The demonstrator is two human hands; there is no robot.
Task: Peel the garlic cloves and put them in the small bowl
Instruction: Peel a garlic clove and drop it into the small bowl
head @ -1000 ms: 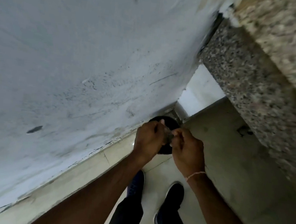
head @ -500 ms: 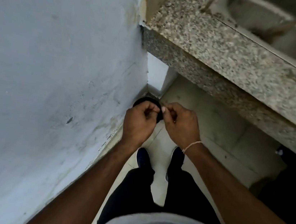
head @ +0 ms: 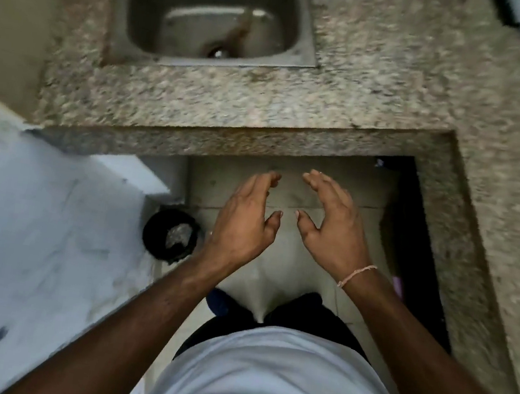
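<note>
My left hand (head: 246,218) and my right hand (head: 331,222) hang side by side in front of me, over the tiled floor and just short of the counter's front edge. Both have relaxed, spread fingers and hold nothing. No garlic clove and no small bowl shows clearly. A black round bin (head: 170,238) with pale scraps inside stands on the floor to the left of my left hand, against the wall.
A speckled granite counter (head: 381,90) runs across the top and down the right side. A steel sink (head: 213,12) is set into it at upper left. A pale wall (head: 32,233) fills the left. My shoes and dark trousers are below the hands.
Both hands were pinched together over the black bin; now they have opened, parted and moved right of it. The view has swung up onto the counter and sink.
</note>
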